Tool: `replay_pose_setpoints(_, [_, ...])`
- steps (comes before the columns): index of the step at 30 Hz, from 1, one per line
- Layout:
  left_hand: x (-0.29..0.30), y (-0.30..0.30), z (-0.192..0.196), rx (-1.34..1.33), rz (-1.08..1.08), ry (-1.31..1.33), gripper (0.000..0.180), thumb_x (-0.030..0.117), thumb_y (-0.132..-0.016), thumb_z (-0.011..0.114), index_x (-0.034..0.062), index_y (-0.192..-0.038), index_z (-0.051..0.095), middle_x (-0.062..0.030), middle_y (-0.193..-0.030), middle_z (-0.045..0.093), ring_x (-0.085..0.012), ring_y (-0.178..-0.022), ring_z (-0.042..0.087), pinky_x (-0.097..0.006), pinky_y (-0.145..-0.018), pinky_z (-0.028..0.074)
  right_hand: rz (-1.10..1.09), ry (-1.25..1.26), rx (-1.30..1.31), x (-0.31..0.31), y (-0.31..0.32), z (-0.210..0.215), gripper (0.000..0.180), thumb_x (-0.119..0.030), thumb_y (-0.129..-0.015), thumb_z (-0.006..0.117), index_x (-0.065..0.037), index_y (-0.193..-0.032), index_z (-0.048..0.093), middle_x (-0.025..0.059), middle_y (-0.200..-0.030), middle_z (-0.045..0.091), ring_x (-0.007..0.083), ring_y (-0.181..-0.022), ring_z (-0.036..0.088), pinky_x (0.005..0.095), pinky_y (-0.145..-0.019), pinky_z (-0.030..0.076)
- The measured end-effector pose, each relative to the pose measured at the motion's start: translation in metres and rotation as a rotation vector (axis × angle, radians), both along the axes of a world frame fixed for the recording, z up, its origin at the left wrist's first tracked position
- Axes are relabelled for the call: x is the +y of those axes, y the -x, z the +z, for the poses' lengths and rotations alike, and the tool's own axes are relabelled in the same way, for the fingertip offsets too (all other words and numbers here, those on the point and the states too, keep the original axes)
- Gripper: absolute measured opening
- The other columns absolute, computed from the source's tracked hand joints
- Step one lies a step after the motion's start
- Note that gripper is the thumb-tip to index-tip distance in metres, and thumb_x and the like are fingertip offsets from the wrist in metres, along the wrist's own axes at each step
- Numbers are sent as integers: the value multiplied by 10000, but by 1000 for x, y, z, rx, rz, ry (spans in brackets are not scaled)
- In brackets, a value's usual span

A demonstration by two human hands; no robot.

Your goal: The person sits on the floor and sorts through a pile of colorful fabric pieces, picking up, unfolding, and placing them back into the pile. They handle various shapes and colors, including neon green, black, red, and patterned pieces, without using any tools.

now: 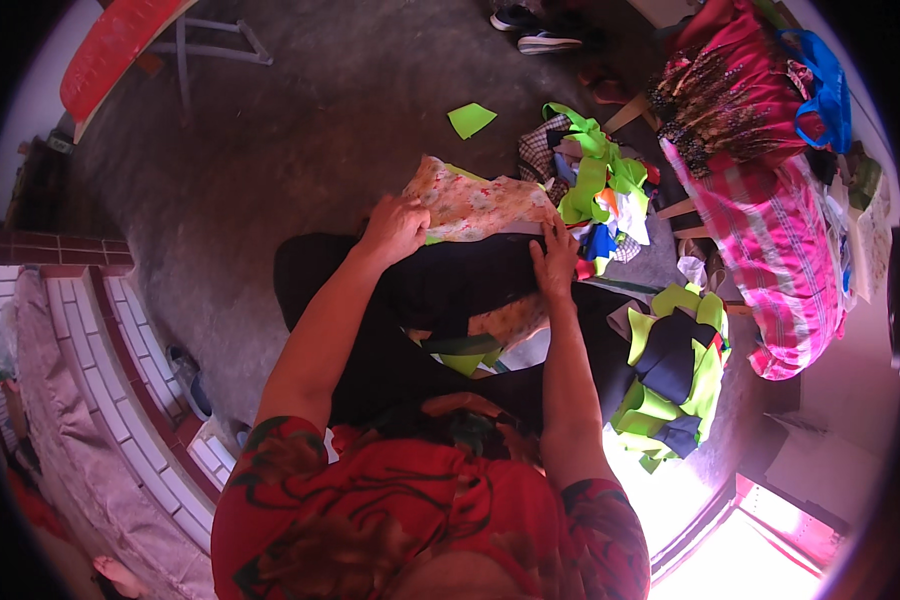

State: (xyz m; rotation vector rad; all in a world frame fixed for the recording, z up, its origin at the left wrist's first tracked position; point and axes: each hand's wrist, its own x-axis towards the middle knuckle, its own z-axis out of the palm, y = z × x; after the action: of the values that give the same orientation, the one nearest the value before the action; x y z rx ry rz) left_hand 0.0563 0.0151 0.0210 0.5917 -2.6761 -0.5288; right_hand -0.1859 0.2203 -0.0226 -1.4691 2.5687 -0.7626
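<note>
A pale floral piece of cloth (485, 207) with small red marks is spread across the far side of my dark-clothed lap. My left hand (395, 230) is closed on its left end, fingers curled. At the cloth's right end, my right hand (557, 262) lies with fingers stretched out, touching the edge. Slivers of lime green show along the cloth's upper edge and beside my left hand. Between my legs, more scraps (465, 355) in green and floral print lie partly hidden by dark fabric.
A heap of mixed scraps (600, 185) lies ahead to the right, and a lime-and-navy pile (675, 365) sits by my right leg. One green scrap (472, 120) is on the floor. Pink plaid cloth (760, 250) covers furniture at right; a red stool (115, 60) stands far left.
</note>
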Motion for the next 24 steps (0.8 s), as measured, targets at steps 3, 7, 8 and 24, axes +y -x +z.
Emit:
replay_pose_setpoints(3, [0, -3, -12, -20, -10, -29, 112, 58, -639, 643, 105, -615, 544, -54, -693, 583, -273, -698, 600, -418, -632, 427, 19, -65, 20, 1, -2, -2, 534, -235, -832, 625, -66, -1321, 492, 69, -1443, 389, 353, -1234, 405, 479, -988, 369])
replay_pose_setpoints(7, [3, -1, -5, -57, -23, -77, 84, 67, -634, 647, 100, -640, 569, -54, -706, 601, -285, -697, 615, -420, -614, 469, 44, -141, 63, 3, -1, 2, 561, -265, -839, 617, -76, -1344, 463, 55, -1445, 384, 332, -1252, 394, 496, -980, 355])
replay_pose_setpoints(8, [3, -2, -6, -66, -32, -97, 90, 77, -632, 655, 107, -629, 570, -55, -708, 603, -283, -703, 615, -419, -622, 467, 39, -151, 74, 2, -2, 4, 568, -268, -836, 622, -73, -1344, 461, 52, -1442, 385, 325, -1256, 390, 496, -977, 349])
replay_pose_setpoints(24, [4, -11, 8, -268, -16, -153, 140, 225, -666, 705, 118, -753, 686, -73, -792, 630, -291, -748, 640, -419, -652, 512, 44, -188, 191, 9, -19, 28, 522, -252, -780, 687, -50, -1238, 540, 51, -1303, 493, 280, -1180, 440, 485, -897, 362])
